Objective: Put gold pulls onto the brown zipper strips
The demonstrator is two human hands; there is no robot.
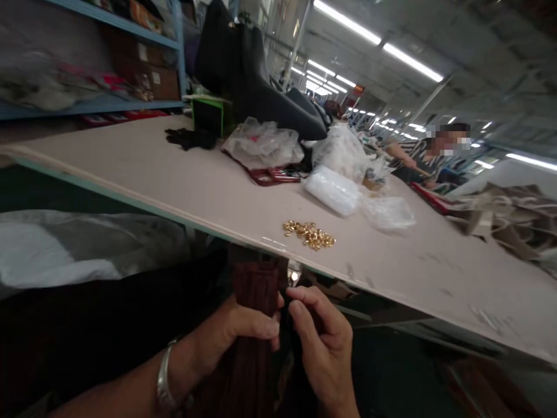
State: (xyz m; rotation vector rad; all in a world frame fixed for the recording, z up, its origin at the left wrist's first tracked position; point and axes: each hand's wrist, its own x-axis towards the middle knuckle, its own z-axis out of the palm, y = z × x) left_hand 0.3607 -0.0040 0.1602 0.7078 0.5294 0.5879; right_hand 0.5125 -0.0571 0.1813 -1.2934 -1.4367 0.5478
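**Clasping dark reddish-brown strips [256, 287] just below the table [217, 197] edge**

Nearest, below a silvery bracelet [164, 377] on the wrist: closed firmly around the strips with the left hand [246, 322], thumb laid across the front. Beside them, almost closed at thumb and forefinger with the right hand [328, 342]; cannot tell whether pinching anything small. Could fan apart or slide out of line, judging by the stacked layers, if squeezed unevenly or held too slackly. Could also snag against the table edge if lifted without tilting clear, or drop something tiny into the shadow if pinched only at the tips. Pointing with the upper end forward, towards the table edge; running lengthwise down from there towards the body, near upright in view, then lost in darkness.

Beyond the edge, lying loose in a small heap: gold-coloured pieces [319, 237], easily scattered by a knock. Farther across, crumpled and bunched: clear plastic bags [333, 190]. Behind those, looming at the back: a large black item [256, 81]. Off to the right, seated or leaning by the table: another person [429, 154].
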